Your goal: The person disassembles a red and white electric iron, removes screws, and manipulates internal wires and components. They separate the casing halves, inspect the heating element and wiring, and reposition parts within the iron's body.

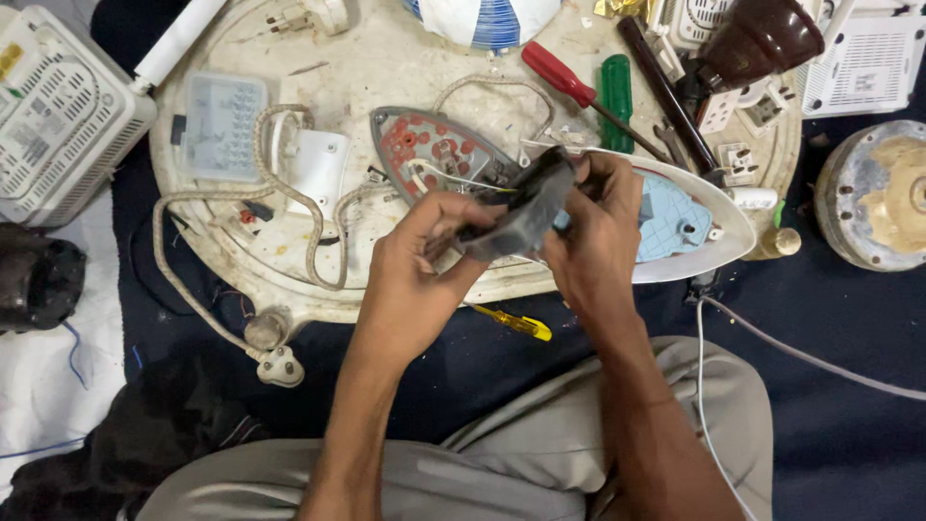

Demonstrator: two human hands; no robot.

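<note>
Both my hands hold one dark grey plastic part point(526, 207) just above the near edge of a round, dirty white tray point(386, 68). My left hand point(424, 260) grips its lower left end, and my right hand point(593, 232) wraps its right end. Behind the part lies an opened iron soleplate point(429, 154) with a red and grey inside and thin wires. To the right, partly hidden by my right hand, rests the iron's white and light blue shell point(690, 227).
A braided cord point(207, 280) with a plug point(280, 367) loops at the left. Red point(564, 82), green point(615, 96) and yellow point(516, 323) screwdrivers lie around. White boxes point(63, 116), sockets point(738, 159) and a round metal part point(873, 193) ring the tray. My knees are below.
</note>
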